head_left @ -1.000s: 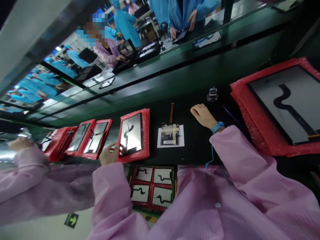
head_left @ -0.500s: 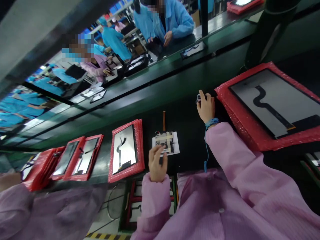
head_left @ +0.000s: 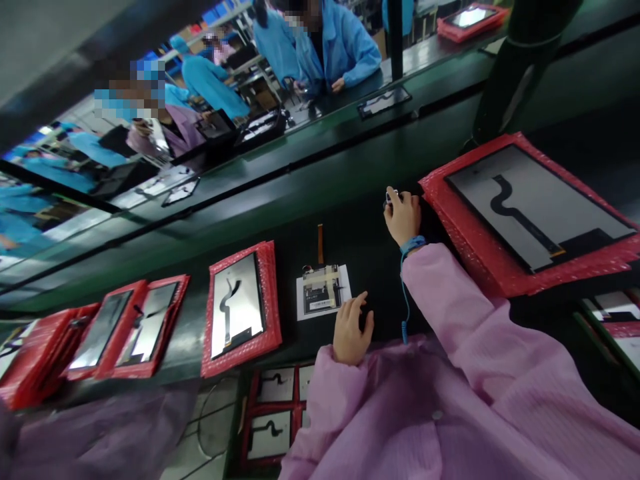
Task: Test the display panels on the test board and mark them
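My right hand (head_left: 404,219), with a blue coiled wrist strap (head_left: 413,245) at its wrist, has its fingers closed around a small dark object with a shiny silvery edge (head_left: 393,197). The fingers hide most of that object, so its kind does not show. Fingers bent and apart, my left hand (head_left: 351,331) hovers at the table's front edge and holds nothing. Just to its left a circuit board (head_left: 320,288) with pale tape strips lies on a white sheet (head_left: 301,310). An orange-brown flat ribbon cable (head_left: 321,243) lies behind the board.
On my right a display panel (head_left: 543,193) rests on stacked red bubble-wrap sleeves (head_left: 480,263). Left of the board lies another panel (head_left: 237,300) on red bubble wrap. More wrapped panels (head_left: 147,327) stand farther left. Below the edge is a tray of panels (head_left: 270,433). People work across the bench.
My left hand has moved right, off the circuit board, to a spot beside it. My right hand stays by the red stack with its fingers curled further over the small object. The view has shifted slightly.
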